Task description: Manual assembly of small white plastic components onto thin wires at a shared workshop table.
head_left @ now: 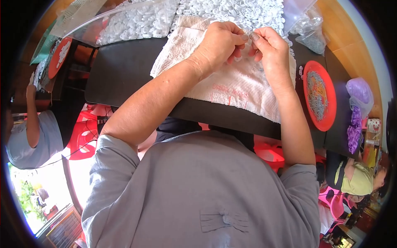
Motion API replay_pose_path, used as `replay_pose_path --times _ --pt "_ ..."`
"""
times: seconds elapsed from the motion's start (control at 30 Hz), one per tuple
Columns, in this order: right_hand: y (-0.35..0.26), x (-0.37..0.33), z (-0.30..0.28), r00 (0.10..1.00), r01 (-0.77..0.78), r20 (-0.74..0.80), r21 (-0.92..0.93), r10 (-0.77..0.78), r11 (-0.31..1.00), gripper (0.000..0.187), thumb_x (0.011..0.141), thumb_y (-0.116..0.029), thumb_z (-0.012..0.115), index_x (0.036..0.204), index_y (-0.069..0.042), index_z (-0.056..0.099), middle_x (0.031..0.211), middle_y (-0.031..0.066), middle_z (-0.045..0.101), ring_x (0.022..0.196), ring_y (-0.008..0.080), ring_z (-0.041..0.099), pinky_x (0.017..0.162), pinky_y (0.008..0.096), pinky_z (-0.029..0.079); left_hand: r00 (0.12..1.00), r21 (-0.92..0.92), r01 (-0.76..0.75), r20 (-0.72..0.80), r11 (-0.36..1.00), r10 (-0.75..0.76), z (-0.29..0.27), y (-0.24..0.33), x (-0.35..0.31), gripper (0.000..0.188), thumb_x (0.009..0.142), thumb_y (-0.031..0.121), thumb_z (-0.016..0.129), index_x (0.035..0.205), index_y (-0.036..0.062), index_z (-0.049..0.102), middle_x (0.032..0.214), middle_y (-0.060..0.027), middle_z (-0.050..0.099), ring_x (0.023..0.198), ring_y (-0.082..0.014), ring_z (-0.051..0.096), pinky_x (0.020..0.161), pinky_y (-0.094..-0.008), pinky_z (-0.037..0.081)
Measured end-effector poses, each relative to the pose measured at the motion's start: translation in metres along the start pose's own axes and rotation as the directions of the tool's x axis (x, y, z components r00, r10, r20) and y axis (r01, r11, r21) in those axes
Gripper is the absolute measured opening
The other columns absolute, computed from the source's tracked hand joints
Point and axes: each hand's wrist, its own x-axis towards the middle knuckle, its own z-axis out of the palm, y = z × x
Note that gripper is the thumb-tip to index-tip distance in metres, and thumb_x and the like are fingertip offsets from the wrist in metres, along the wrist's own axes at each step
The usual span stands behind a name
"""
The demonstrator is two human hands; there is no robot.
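Note:
My left hand [225,43] and my right hand [271,47] are raised close together over a white towel [244,91]. Thumb and fingers are pinched on both hands, with the tips almost meeting. Whatever sits between them is too small to make out. Just beyond the hands spreads a large heap of small white plastic ring-like pieces [231,7]. To the right of my right forearm stands a red oval plate [332,101] holding many thin grey metal pieces [316,93].
The towel lies on a dark table [120,72]. A clear bag of grey pieces [312,35] and a purple bag [359,91] are at the right. At far left, a person [33,136] reaches near another red plate [56,66]. Another person [357,177] is at right.

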Motion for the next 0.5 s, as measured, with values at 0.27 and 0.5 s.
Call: replay_pose_path --times 0.27,0.5 --pt "0.004 -0.004 0.012 0.999 -0.002 -0.041 0.079 0.006 0.997 0.012 0.093 -0.011 0.055 0.089 -0.002 0.062 0.071 -0.0001 0.06 0.061 0.0061 0.053 0.053 0.0201 0.039 0.998 0.037 0.056 -0.042 0.998 -0.055 0.004 0.005 -0.006 0.01 0.084 0.006 0.061 0.082 -0.0035 0.06 0.06 -0.0064 0.057 0.047 -0.0118 0.052 0.039 -0.0254 0.035" --pt "0.006 -0.002 0.013 0.996 0.05 -0.083 0.155 -0.038 0.987 0.011 0.092 -0.01 0.056 0.09 -0.002 0.063 0.072 -0.0005 0.06 0.062 0.0061 0.054 0.054 0.0205 0.039 0.996 -0.048 -0.014 -0.093 0.999 0.01 0.004 -0.001 0.003 0.011 0.082 0.005 0.063 0.081 -0.0056 0.061 0.062 -0.0081 0.058 0.047 -0.0126 0.052 0.037 -0.0273 0.037"
